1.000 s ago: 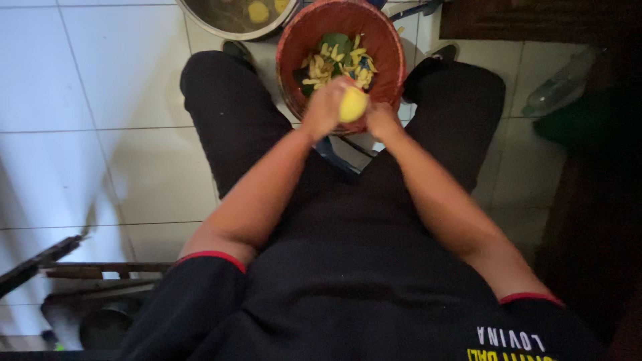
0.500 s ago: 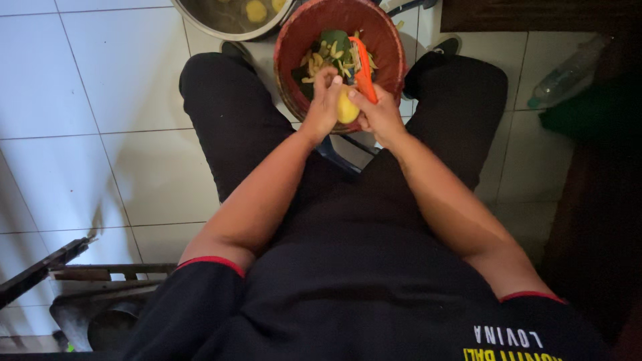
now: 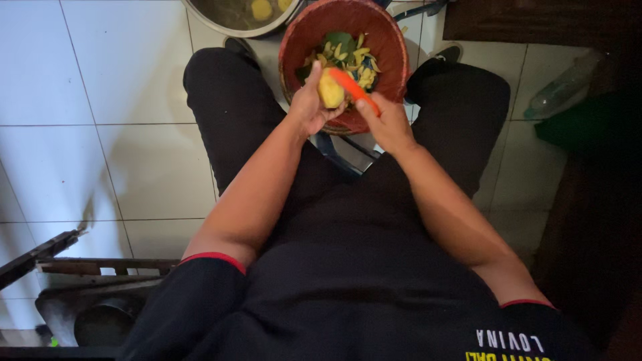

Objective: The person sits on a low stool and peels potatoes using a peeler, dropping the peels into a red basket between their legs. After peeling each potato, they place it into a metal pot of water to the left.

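I sit on a white tiled floor with a reddish-brown bowl (image 3: 391, 50) between my knees, holding yellow peelings and a green leaf. My left hand (image 3: 309, 107) grips a small yellow peeled potato (image 3: 330, 89) over the bowl's near rim. My right hand (image 3: 388, 124) holds an orange-handled peeler (image 3: 354, 88), its tip laid against the potato.
A metal pot (image 3: 221, 20) with water and yellow potatoes stands at the top, left of the bowl. A clear plastic bottle (image 3: 565, 83) lies at the right by dark furniture. A dark metal rack and a pan (image 3: 100, 321) sit at the lower left.
The peeler, hidden a second ago, now shows, and it has swung from upright to slanting across the potato. My hands stay over the bowl's rim.
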